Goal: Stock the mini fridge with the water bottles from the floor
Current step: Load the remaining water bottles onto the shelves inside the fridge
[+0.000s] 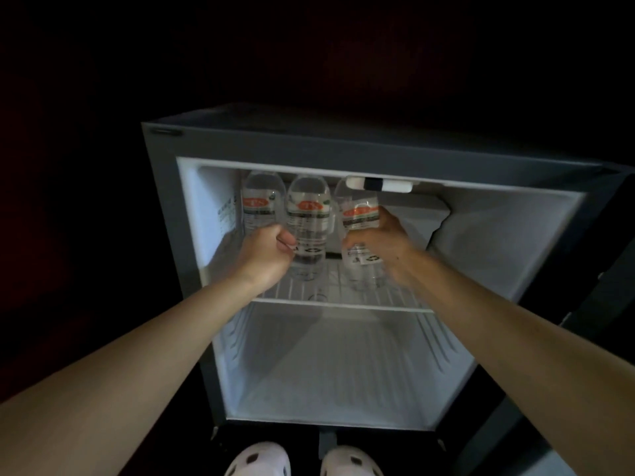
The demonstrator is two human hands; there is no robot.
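Fridge shelf (343, 303) stocked: left hand (269, 252) gripping middle bottle (308, 211), right hand (378, 237) gripping right bottle (360, 214), left bottle (260, 204) standing untouched beside them.

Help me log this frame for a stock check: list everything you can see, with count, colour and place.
mini fridge: one, dark grey outside, white inside, open in front of the person.
wire shelf: one, white, across the fridge's upper part.
water bottles: three, clear with red-orange labels, side by side in the compartment above the wire shelf: left bottle, middle bottle, right bottle.
control unit: one, white with a dark centre, at the top edge of the opening.
shoes: two, white with dark holes, on the floor at the bottom of the view.
left hand: one, curled beside the middle bottle; grip unclear.
right hand: one, grips the right bottle.
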